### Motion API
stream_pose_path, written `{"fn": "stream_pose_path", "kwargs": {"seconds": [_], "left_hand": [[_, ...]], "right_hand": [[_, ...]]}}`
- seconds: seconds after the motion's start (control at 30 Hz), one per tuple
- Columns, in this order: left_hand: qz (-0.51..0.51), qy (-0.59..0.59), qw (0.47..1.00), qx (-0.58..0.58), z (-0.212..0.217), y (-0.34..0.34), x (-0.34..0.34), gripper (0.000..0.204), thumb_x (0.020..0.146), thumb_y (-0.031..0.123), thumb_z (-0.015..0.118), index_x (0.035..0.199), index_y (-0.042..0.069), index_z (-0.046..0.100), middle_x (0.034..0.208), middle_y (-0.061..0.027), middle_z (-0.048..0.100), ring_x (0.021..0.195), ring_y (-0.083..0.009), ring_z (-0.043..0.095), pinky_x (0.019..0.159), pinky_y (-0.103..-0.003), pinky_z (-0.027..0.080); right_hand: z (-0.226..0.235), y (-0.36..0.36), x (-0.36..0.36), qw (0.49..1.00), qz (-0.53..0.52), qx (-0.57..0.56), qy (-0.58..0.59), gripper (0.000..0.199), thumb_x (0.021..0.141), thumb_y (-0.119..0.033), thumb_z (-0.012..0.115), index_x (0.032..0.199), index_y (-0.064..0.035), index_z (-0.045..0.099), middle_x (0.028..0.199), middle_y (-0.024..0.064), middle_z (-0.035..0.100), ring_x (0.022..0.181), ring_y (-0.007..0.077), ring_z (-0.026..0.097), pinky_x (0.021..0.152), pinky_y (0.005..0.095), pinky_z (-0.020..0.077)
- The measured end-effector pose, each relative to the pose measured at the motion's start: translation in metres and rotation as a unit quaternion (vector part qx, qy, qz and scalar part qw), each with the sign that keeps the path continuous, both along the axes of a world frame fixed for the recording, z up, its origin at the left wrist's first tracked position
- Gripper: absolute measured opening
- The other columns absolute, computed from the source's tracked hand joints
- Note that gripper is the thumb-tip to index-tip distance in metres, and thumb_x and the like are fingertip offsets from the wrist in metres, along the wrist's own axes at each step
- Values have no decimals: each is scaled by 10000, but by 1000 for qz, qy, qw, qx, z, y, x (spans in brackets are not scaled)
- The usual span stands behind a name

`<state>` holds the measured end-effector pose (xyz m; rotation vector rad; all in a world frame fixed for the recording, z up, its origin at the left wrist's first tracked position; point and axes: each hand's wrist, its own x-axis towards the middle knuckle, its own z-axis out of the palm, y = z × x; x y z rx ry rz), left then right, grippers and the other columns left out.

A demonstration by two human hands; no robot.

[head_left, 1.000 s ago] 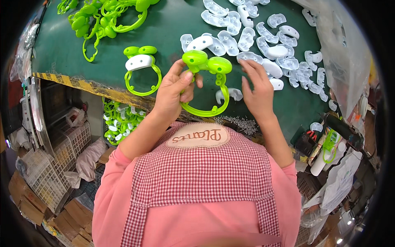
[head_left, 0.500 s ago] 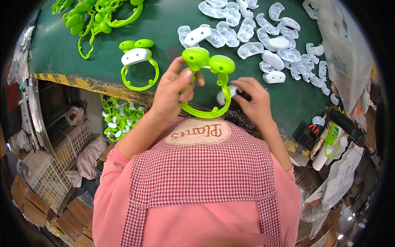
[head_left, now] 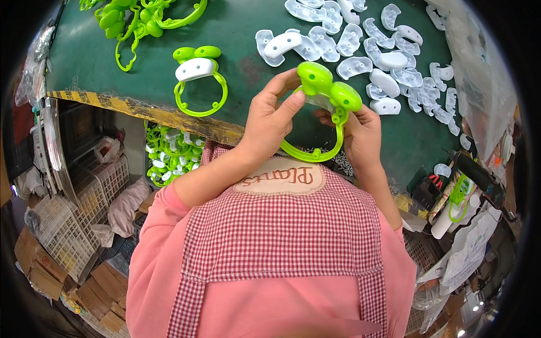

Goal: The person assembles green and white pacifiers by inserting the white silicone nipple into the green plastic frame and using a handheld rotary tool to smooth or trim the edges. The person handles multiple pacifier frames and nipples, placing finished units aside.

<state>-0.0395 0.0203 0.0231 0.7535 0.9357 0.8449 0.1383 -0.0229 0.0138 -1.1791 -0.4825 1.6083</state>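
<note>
My left hand (head_left: 269,118) is closed on the left side of a bright green plastic ring (head_left: 315,154) with two rounded knobs at its top. The ring is held upright above the table's near edge. At its right side my right hand (head_left: 363,138) is closed, its fingers reaching behind the ring. A pale curved piece (head_left: 322,102) shows in part below the knobs, against the inside of the ring; the knobs and fingers hide the rest. To the left on the table lies a similar green ring (head_left: 225,90) with a white curved cover (head_left: 194,69) under its knobs.
Many white curved covers (head_left: 385,83) lie scattered at the right of the green table (head_left: 248,42). A heap of green rings (head_left: 152,25) sits at the far left. Below the table edge stands a container of green-and-white pieces (head_left: 174,149). Plastic sheeting (head_left: 479,73) hangs at right.
Both hands and the green ring have moved to the right in the view. My right hand has brought the white curved piece up behind the ring, where it is mostly hidden.
</note>
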Motion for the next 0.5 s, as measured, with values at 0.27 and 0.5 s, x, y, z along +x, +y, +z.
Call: {"fn": "stream_pose_path", "kwargs": {"seconds": [0.27,0.5], "left_hand": [[-103,20,989,-106,-8,2,-18,399,955,219,595,1290,14,521,924,-6,630,559,-5,437,449,-172,306],[-30,-13,989,-147,-1,3,-18,388,957,291,589,1244,55,475,644,60,391,476,-31,299,450,-216,299]], "right_hand": [[-5,5,8,954,69,161,-243,307,860,-50,667,1158,15,635,1055,128,689,889,243,681,808,334,535],[-18,58,56,525,112,342,-771,414,706,-22,719,1107,-97,653,1032,51,665,959,259,595,850,380,479]]}}
